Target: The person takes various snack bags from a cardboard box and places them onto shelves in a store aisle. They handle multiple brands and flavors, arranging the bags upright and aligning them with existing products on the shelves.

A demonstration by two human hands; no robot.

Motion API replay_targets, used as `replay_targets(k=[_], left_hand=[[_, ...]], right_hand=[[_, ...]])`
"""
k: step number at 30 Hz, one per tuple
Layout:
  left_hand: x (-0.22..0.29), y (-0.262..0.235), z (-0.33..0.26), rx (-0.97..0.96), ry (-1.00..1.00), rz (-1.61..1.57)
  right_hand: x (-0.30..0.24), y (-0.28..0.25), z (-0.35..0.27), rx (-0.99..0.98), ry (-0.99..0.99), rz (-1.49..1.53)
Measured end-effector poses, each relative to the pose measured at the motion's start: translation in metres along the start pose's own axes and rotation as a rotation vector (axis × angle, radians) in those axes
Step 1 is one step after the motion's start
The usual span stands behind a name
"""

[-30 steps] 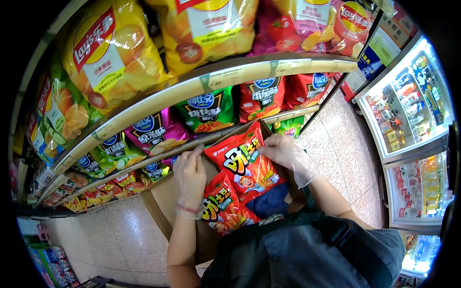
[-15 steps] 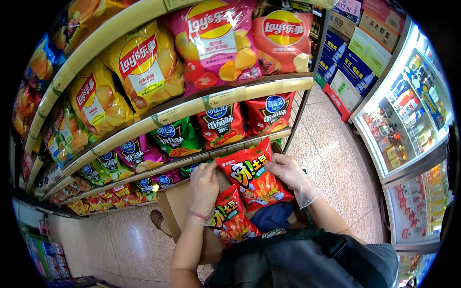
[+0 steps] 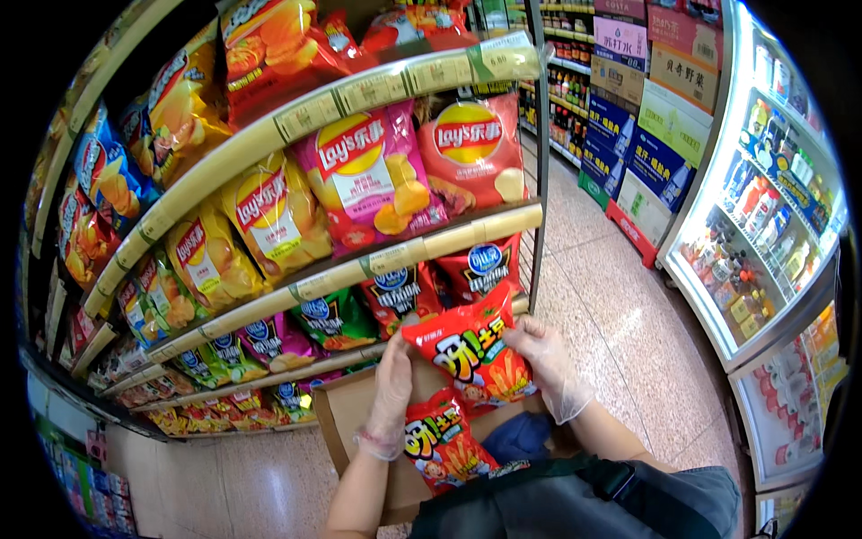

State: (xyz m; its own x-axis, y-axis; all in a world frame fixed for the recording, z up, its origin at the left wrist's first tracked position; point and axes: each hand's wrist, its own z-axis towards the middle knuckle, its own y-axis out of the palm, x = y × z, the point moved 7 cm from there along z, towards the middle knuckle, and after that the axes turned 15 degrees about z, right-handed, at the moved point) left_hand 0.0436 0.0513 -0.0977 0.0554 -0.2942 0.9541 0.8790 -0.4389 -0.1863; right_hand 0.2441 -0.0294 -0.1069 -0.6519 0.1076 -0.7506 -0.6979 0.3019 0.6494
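Between my two gloved hands is a red snack bag with a picture of fries, held above an open cardboard box. My right hand, in a clear plastic glove, pinches the bag's upper right side. At its upper left edge, the fingers of my left hand are closed on the bag; their tips are partly hidden. A second red snack bag of the same kind leans in the box below. Something dark blue and soft, like cloth, lies beside it.
Ahead and left stands a shelf rack with several rows of chip bags; a purple-pink chip bag sits mid-row. Its upright side frame ends near the aisle. At right are stacked cartons and a lit drinks cooler. Tiled floor lies between.
My view has tilted up and shifted, so more of the upper shelf shows. The held bag stays in both hands, now closer to the lower shelf and more tilted.
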Motion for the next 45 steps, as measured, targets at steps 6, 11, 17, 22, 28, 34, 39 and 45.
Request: replay_targets(k=[6, 11, 17, 22, 28, 34, 39, 45], left_hand=[[0.023, 0.018, 0.005, 0.263, -0.128, -0.416], [0.044, 0.025, 0.017, 0.335, -0.074, -0.447], [0.068, 0.018, 0.019, 0.377, -0.073, -0.505], [0.067, 0.016, 0.021, 0.387, -0.063, -0.512], [0.089, 0.033, 0.021, 0.128, -0.008, -0.438], [0.106, 0.051, 0.014, 0.013, 0.130, -0.248], [0.131, 0.033, 0.030, 0.112, 0.065, -0.273], [0.175, 0.019, 0.053, 0.134, 0.198, -0.233]], right_hand=[[-0.008, 0.019, 0.006, -0.177, -0.177, -0.051], [-0.035, 0.049, 0.002, -0.233, -0.371, -0.057], [-0.044, 0.067, -0.004, -0.189, -0.107, 0.058], [-0.045, 0.068, -0.008, -0.131, -0.163, 0.039], [-0.072, 0.062, -0.008, -0.007, -0.235, 0.090], [-0.107, 0.085, -0.012, -0.035, -0.300, 0.172], [-0.117, 0.097, -0.019, -0.286, -0.373, 0.121], [-0.112, 0.111, -0.016, -0.342, -0.378, -0.116]])
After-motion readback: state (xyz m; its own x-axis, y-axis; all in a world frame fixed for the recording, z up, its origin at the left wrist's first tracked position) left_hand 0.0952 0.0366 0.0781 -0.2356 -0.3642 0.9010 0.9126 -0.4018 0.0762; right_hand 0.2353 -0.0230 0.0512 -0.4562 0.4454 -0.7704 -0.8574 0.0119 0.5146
